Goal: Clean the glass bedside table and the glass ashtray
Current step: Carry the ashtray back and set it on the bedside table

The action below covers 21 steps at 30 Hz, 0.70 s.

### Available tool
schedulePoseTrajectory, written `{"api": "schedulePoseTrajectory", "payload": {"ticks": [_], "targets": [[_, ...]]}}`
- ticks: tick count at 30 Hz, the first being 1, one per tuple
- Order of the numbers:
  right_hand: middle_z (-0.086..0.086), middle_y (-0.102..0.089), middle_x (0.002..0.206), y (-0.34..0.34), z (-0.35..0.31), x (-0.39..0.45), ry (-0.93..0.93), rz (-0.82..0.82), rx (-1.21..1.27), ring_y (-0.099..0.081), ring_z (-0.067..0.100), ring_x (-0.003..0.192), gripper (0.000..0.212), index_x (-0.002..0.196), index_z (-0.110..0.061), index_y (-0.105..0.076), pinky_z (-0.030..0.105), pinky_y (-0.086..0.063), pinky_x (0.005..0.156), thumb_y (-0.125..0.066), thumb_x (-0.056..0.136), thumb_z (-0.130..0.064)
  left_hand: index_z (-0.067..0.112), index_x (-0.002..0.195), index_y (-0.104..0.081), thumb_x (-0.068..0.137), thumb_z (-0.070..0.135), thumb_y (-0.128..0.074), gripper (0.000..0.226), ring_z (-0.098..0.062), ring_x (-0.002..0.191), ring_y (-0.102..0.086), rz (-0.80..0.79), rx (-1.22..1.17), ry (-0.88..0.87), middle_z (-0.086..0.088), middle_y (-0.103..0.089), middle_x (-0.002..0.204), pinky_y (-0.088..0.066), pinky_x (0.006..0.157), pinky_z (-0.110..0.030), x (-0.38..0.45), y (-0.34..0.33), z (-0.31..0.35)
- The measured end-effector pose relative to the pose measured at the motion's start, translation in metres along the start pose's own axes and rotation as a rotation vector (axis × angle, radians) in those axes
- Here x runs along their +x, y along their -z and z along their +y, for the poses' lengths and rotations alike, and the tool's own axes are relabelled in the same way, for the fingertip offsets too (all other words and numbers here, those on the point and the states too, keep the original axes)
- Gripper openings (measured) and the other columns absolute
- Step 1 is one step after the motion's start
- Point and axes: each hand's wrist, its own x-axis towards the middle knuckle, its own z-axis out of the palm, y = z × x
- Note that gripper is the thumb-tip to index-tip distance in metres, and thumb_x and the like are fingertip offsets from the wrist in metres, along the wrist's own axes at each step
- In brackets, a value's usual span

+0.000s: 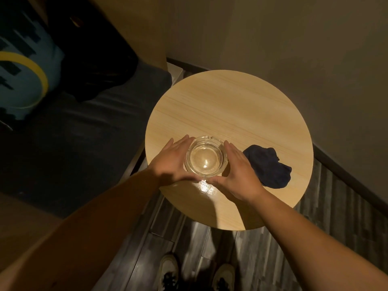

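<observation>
A round table (pixel 241 106) with a pale wood-grain top stood in the corner of a dim room, close to a grey wall (pixel 294 38) on its far and right sides. The clear glass ashtray (pixel 206 156) sat upright near the table's near-left edge, its bowl looking empty and a notch showing on its far rim. Both bare hands cupped it from either side: the left hand (pixel 173 159) lay against the ashtray's left wall with fingers straight and held together, pointing toward the far edge, and the right hand (pixel 237 171) mirrored it on the right wall, fingers likewise together. The two thumbs reached in along the near side of the glass, so the ashtray was enclosed between the palms; whether it was being squeezed or only touched could not be told, and it appeared to rest on the tabletop. A bright glint of light lay on the wood just at the near side of the ashtray, between the thumbs. A crumpled dark blue cloth (pixel 269 165) lay on the table just beside the right hand, toward the right edge. Left of the table was a dark sofa (pixel 73 133) with a patterned cushion (pixel 23 70). Below the near edge, two light shoes (pixel 168 269) stood on dark plank flooring (pixel 273 259).
</observation>
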Motion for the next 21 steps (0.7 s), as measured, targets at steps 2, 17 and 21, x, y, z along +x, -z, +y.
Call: {"api": "schedulePoseTrajectory", "payload": {"ticks": [2,17,21], "targets": [[0.0,-0.016,0.159,0.007,-0.008,0.001,0.041,-0.008,-0.011,-0.01,0.017,0.146,0.113,0.152,-0.018,-0.009,0.035,-0.012,0.118,-0.076,0.07,-0.056,0.022,0.152,-0.011,0.069,0.05,-0.081,0.112,-0.005,0.14,-0.006,0.059,-0.031,-0.004,0.003,-0.018,0.16,0.006,0.106,-0.023,-0.01,0.006,0.002],[0.002,-0.027,0.156,0.018,-0.131,-0.02,0.444,-0.238,-0.17,-0.029,0.019,0.139,0.111,0.152,-0.023,-0.008,0.021,-0.018,0.105,-0.076,0.07,-0.056,0.026,0.15,-0.018,0.065,0.057,-0.079,0.11,-0.007,0.145,-0.014,0.448,-0.206,0.249,0.005,-0.028,0.156,-0.007,0.121,-0.035,-0.168,0.024,-0.007],[0.005,-0.029,0.155,-0.012,-0.182,-0.042,0.612,-0.353,-0.21,-0.03,0.02,0.139,0.111,0.151,-0.019,-0.011,0.018,-0.017,0.104,-0.077,0.069,-0.053,0.021,0.151,-0.016,0.066,0.058,-0.079,0.112,-0.009,0.146,-0.012,0.557,-0.22,0.394,0.001,-0.027,0.157,-0.004,0.119,-0.031,-0.241,0.005,-0.021]]}}
